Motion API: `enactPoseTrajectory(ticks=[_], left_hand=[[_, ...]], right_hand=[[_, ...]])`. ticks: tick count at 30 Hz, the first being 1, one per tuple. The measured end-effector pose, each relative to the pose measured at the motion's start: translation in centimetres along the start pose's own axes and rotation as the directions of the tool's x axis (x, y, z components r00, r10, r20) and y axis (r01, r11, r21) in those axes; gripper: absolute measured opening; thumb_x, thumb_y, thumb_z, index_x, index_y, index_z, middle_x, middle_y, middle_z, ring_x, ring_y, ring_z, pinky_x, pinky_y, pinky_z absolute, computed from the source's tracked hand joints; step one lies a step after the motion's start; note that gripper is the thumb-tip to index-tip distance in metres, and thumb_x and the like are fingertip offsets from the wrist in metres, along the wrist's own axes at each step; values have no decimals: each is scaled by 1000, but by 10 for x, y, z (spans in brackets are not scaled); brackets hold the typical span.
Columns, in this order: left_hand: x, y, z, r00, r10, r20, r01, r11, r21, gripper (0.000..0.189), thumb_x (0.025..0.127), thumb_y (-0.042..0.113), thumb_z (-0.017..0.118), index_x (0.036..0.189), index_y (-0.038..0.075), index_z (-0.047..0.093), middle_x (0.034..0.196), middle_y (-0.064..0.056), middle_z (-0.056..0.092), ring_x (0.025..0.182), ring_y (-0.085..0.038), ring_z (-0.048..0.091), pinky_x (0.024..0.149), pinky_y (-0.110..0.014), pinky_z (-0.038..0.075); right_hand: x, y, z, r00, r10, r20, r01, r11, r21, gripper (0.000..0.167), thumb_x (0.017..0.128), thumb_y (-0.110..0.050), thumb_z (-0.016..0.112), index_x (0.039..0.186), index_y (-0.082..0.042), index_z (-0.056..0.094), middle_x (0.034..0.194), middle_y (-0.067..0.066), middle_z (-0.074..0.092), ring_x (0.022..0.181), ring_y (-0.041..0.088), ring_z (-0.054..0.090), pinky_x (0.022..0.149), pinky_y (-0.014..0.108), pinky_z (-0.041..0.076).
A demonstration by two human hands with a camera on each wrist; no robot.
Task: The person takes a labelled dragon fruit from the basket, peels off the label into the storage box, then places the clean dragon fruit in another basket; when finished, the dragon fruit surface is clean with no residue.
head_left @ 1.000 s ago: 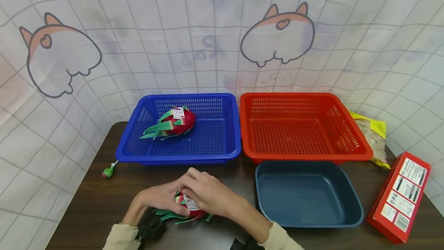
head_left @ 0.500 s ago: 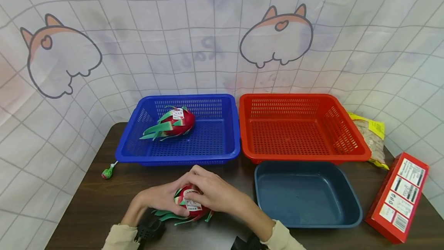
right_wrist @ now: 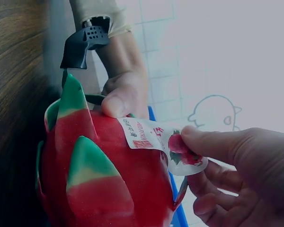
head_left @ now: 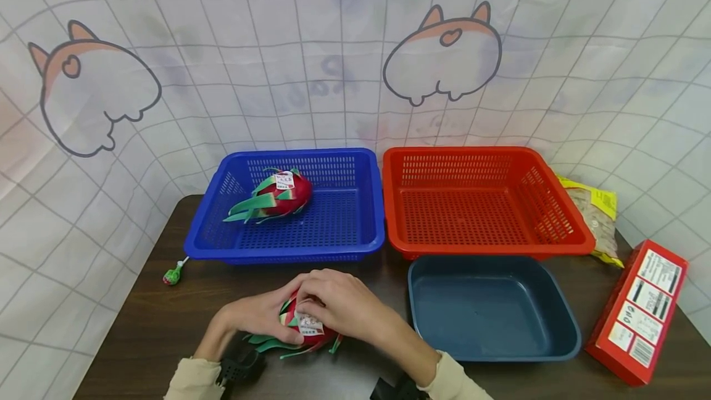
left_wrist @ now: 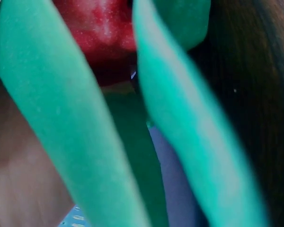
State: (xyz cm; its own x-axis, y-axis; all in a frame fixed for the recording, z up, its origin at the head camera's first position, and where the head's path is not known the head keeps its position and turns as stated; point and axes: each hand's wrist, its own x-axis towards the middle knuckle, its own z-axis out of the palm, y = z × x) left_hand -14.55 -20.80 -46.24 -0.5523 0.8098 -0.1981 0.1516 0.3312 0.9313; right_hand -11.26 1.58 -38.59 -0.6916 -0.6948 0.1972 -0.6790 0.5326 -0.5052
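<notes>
A dragon fruit (head_left: 326,338) with green scales lies on the table before me. My left hand (head_left: 258,313) grips it from the left, thumb across its near side. In the right wrist view, a white printed label (right_wrist: 146,135) sits on the red skin (right_wrist: 128,161). One end of that label is lifted off, and my right hand (right_wrist: 241,170) pinches it between thumb and fingers. Green scales (left_wrist: 71,109) fill much of the left wrist view, with red skin behind. A second labelled dragon fruit (head_left: 294,195) rests in the blue basket (head_left: 344,250).
Right of the blue basket stands a red basket (head_left: 489,249). A dark blue tray (head_left: 494,352) is in front of it. At the right are a yellow-topped bag (head_left: 597,218) and a red box (head_left: 639,313). A green lollipop (head_left: 172,275) lies at the left.
My right hand has shifted a little over the fruit, its fingers now drawn together at the label. The left hand and the fruit have stayed in place.
</notes>
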Motion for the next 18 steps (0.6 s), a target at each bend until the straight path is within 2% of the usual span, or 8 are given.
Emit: enactPoseTrajectory(ticks=[7,18], left_hand=[[-1,2,1,999,-32,-19,32,999,-10,79,84,26,74,144,28,24,128,-5,50,105,-14,60,84,-30,56],[-2,-2,-1,1000,-5,5,5,998,-57,83,82,32,76,146,26,23,129,-7,50,108,-17,59,86,-32,56]], right_hand=[[4,2,1,999,38,-22,-35,994,100,9,92,-22,67,89,-16,73,86,-5,68,77,6,57,70,14,44],[6,6,3,999,40,-25,-36,987,158,8,91,-21,67,89,-16,73,85,-4,68,76,5,55,67,13,40]])
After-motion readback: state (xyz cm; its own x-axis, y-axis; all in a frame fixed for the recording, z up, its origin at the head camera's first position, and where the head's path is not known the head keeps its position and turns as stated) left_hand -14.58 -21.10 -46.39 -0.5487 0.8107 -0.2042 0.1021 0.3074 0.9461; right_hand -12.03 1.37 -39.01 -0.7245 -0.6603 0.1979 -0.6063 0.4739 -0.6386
